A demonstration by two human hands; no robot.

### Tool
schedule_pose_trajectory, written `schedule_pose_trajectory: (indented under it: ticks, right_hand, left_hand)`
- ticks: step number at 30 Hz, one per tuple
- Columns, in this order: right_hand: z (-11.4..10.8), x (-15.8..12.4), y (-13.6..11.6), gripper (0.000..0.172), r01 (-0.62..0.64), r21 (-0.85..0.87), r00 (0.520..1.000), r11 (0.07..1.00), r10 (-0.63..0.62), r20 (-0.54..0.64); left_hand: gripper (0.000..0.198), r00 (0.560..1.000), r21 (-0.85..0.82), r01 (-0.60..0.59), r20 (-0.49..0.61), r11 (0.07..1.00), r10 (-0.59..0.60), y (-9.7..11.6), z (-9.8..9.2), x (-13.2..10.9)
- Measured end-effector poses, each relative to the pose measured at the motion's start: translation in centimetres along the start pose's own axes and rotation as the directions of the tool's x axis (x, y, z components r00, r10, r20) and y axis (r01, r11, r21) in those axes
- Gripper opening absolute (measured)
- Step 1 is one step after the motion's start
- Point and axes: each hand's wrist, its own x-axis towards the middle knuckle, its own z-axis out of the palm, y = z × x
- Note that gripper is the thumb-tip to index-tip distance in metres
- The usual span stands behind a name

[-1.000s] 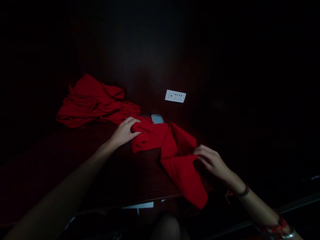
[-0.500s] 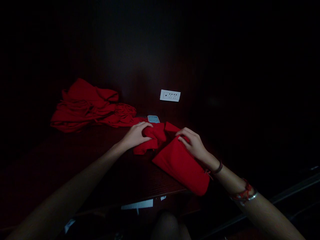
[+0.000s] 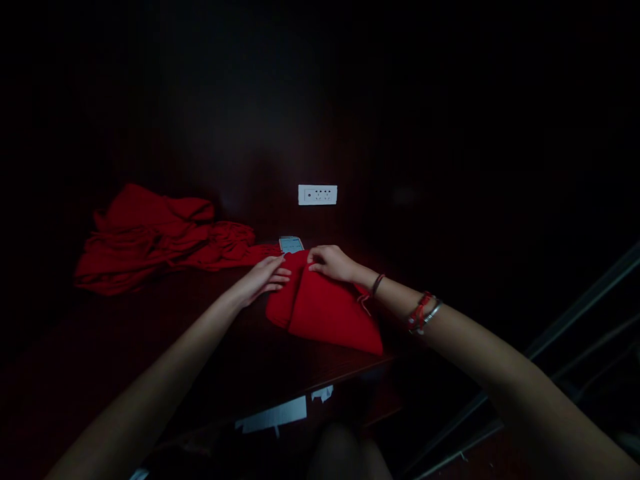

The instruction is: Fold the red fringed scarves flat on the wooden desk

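Observation:
A red cloth pouch (image 3: 333,310) with a thin cord at its right side lies spread near the table's front edge. My right hand (image 3: 333,262) pinches its upper edge between thumb and fingers. At the pouch's left side, my left hand (image 3: 263,277) has its fingers stretched out and apart, their tips touching the cloth. Farther left is a crumpled heap of red cloth pieces (image 3: 145,240) with cords. Behind the pouch sits a phone (image 3: 291,245) with a lit screen, its lower part covered.
A white socket plate (image 3: 317,195) is on the dark wall behind the table. Below the dark table's front edge (image 3: 340,377) are white papers (image 3: 275,415). Pale rails (image 3: 585,303) run along the right. Much of the scene is in deep shadow.
My right hand has moved left with the pouch, which now lies flatter on the table. My left hand's fingers have left the bunched cloth and straightened. The view has shifted slightly right.

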Motion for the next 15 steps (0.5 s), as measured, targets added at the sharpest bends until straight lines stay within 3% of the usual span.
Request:
schedule_pose_trajectory:
  ticks: [4, 8, 10, 12, 15]
  right_hand:
    - [1.1, 0.8, 0.6, 0.006, -0.108, 0.149, 0.994, 0.983, 0.105, 0.030]
    - [-0.1, -2.3, 2.0, 0.014, -0.210, 0.370, 0.964, 0.905, 0.255, -0.076]
    - [-1.3, -5.5, 2.8, 0.012, -0.244, 0.387, 0.917, 0.889, 0.342, -0.207]
    - [-2.3, -9.0, 3.1, 0.012, -0.266, 0.353, 0.867, 0.897, 0.383, -0.320]
    - [-2.4, -13.4, 2.3, 0.013, -0.296, 0.312, 0.855, 0.903, 0.396, -0.334]
  left_hand:
    - [0.062, 0.997, 0.124, -0.009, -0.076, 0.992, 0.018, -0.5, 1.8, -1.2]
    - [0.064, 0.983, 0.310, -0.017, -0.169, 0.951, 0.072, -2.4, 2.9, -1.3]
    - [0.063, 0.969, 0.532, 0.002, -0.211, 0.847, 0.131, -3.1, 2.3, -1.2]
    - [0.060, 0.970, 0.736, 0.034, -0.188, 0.676, 0.155, -3.6, 1.5, -1.1]
    - [0.047, 0.987, 0.898, 0.047, -0.109, 0.437, 0.118, -4.3, 0.9, -1.1]
